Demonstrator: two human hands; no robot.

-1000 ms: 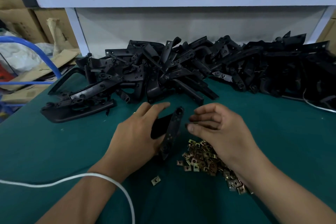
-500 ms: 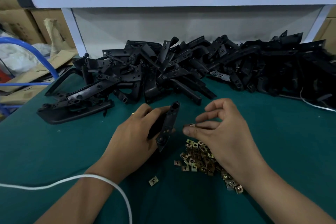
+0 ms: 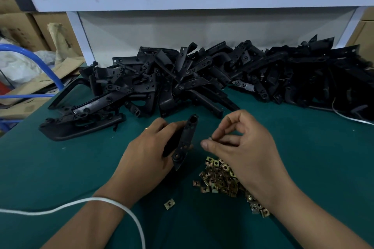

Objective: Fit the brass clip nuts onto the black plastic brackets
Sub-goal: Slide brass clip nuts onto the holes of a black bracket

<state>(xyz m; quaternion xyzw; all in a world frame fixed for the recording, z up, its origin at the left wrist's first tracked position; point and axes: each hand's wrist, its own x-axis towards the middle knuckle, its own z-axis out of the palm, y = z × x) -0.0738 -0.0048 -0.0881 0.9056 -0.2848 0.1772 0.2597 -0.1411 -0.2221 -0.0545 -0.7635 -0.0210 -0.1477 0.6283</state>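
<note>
Bracket point(image 3: 185, 143) gripped upright in the left hand point(image 3: 149, 157) wants steadying while the right hand point(image 3: 242, 147), pinching a clip nut point(image 3: 210, 138), aligns it squarely.

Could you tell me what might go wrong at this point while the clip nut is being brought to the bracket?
1. The clip nut is only pinched at the right hand's fingertips, apart from the bracket; it could slip onto the nut pile.
2. The left hand holds the bracket tilted, so alignment may be off.

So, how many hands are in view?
2: the left hand holds a black bracket; the right hand pinches something small above the nuts.
</note>
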